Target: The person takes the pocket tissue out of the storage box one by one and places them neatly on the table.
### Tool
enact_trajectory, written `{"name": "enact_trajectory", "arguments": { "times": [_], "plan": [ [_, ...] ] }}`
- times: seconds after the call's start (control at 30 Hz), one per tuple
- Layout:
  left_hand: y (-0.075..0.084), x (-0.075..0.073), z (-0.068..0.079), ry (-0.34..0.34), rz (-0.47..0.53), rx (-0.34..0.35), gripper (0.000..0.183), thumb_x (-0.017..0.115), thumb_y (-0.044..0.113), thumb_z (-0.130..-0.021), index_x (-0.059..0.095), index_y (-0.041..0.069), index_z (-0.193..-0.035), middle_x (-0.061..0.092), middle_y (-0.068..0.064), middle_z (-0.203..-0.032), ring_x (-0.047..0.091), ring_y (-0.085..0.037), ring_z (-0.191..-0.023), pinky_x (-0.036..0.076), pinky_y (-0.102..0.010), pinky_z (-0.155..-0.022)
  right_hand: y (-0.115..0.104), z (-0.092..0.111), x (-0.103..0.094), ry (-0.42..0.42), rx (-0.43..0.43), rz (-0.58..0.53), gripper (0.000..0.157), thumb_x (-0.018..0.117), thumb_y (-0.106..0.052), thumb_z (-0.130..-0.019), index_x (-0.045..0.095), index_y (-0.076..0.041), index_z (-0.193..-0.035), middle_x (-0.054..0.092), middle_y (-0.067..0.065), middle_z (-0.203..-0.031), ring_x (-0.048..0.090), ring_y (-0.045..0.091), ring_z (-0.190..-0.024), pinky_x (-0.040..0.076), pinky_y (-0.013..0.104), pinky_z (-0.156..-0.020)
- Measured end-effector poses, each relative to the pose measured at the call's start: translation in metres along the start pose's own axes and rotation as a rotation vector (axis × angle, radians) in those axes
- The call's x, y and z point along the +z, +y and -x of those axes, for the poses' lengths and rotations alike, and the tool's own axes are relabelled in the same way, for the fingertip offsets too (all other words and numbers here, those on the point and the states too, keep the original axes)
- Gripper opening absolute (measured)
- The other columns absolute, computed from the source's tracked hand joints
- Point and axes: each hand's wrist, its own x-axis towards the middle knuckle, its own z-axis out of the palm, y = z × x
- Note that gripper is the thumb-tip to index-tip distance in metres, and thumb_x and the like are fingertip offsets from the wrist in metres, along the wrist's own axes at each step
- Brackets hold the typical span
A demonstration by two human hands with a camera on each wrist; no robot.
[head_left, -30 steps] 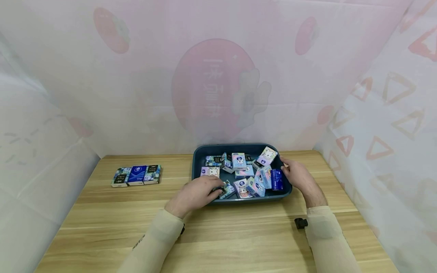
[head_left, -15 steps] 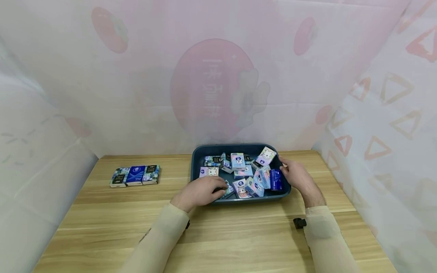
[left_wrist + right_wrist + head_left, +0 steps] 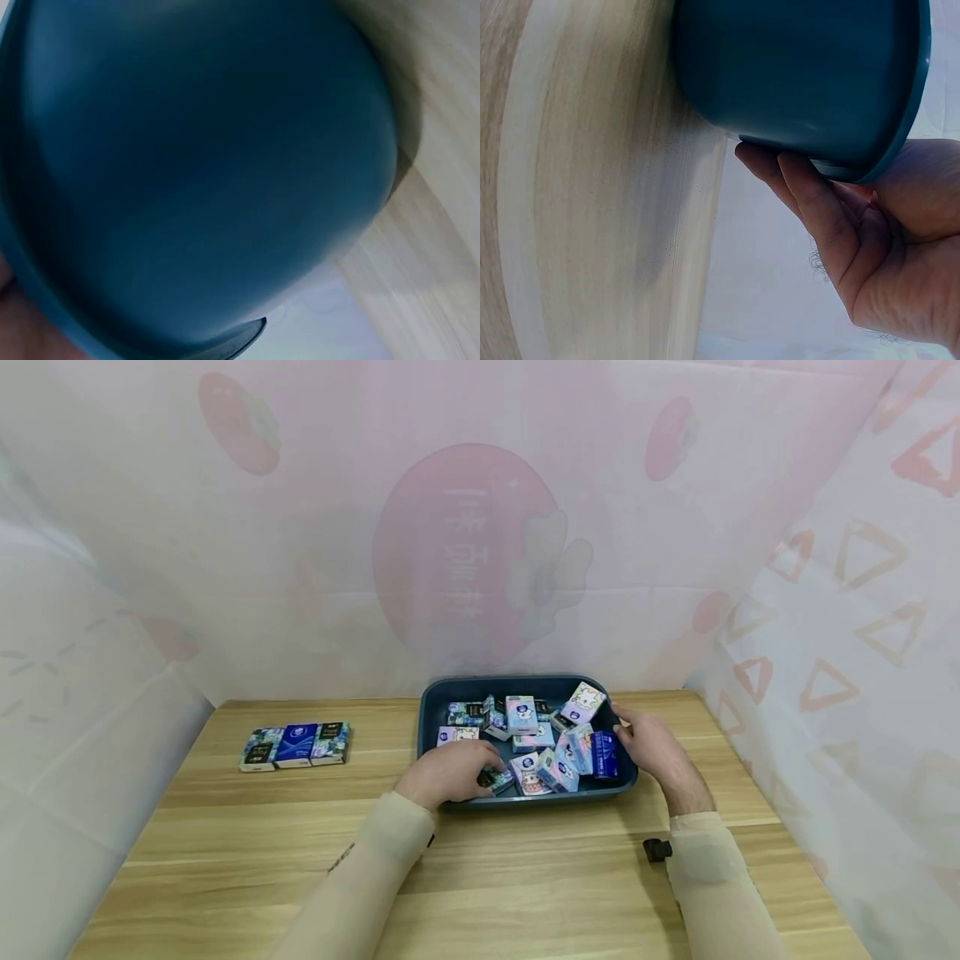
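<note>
My left hand (image 3: 453,770) reaches over the front left of a dark teal plastic tray (image 3: 525,802). Thumb and fingers pinch a dark floral tissue pack (image 3: 498,778) inside it, partly covered by the hand. In the left wrist view, only a bit of the hand (image 3: 26,330) shows past the tray's rim; the pack is hidden there. My right hand (image 3: 656,750) grips the tray's right rim. In the right wrist view, its fingers (image 3: 810,195) lie against the outer wall, while the thumb goes over the rim.
Several tissue packs lie jumbled in the tray, among them a deep blue pack (image 3: 606,755) and a pale cartoon pack (image 3: 583,703). At the table's left, a blue pack (image 3: 296,746) sits in a row between two floral packs. A printed cloth (image 3: 322,610) hangs behind.
My left hand has shifted slightly right over the floral pack, its fingers bending down around it. My right hand stays at the tray's rim, and the row of packs keeps its place.
</note>
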Motion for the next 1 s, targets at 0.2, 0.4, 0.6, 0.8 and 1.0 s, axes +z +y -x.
{"name": "enact_trajectory", "arguments": {
  "times": [0.2,0.4,0.6,0.8,1.0],
  "plan": [
    [-0.008,0.008,-0.007,0.002,-0.003,-0.005,0.043,0.096,0.02,-0.101,0.085,0.013,-0.143,0.081,-0.006,-0.153,0.073,-0.028,-0.149,0.059,-0.047,-0.129,0.0,-0.001,0.0,0.002,-0.004,0.0,0.054,0.059,-0.006,-0.12,0.05,0.007,-0.172,0.078,0.039,-0.14,0.084,0.042,-0.113,0.068,0.049,-0.085],
    [0.0,0.0,-0.002,-0.022,-0.008,-0.011,0.044,0.093,0.011,-0.102,0.084,0.012,-0.145,0.079,-0.008,-0.156,0.071,-0.029,-0.152,0.059,-0.047,-0.129,-0.002,0.001,-0.001,0.003,-0.002,-0.003,0.054,0.059,-0.006,-0.12,0.05,0.006,-0.173,0.077,0.039,-0.142,0.084,0.042,-0.114,0.068,0.051,-0.089],
    [-0.002,-0.003,0.002,-0.005,-0.015,0.0,0.04,0.088,0.01,-0.106,0.083,0.012,-0.146,0.078,-0.008,-0.158,0.072,-0.029,-0.151,0.059,-0.047,-0.129,-0.003,0.002,0.0,0.01,-0.017,0.004,0.054,0.059,-0.005,-0.12,0.051,0.007,-0.171,0.076,0.04,-0.144,0.084,0.042,-0.113,0.068,0.053,-0.088],
    [-0.003,-0.006,0.006,0.055,0.025,0.019,0.034,0.083,0.01,-0.108,0.085,0.008,-0.142,0.081,-0.01,-0.152,0.076,-0.03,-0.145,0.061,-0.049,-0.126,-0.002,0.002,0.001,0.015,-0.024,0.005,0.053,0.059,-0.005,-0.12,0.051,0.008,-0.171,0.075,0.04,-0.144,0.084,0.044,-0.114,0.068,0.054,-0.09],
    [-0.004,-0.008,0.013,0.117,0.067,0.014,0.032,0.083,0.014,-0.109,0.085,0.009,-0.14,0.082,-0.01,-0.151,0.077,-0.03,-0.143,0.062,-0.05,-0.125,-0.002,0.002,0.001,0.012,-0.02,0.001,0.054,0.059,-0.005,-0.12,0.051,0.007,-0.172,0.077,0.039,-0.141,0.084,0.042,-0.112,0.068,0.054,-0.089]
  ]
}}
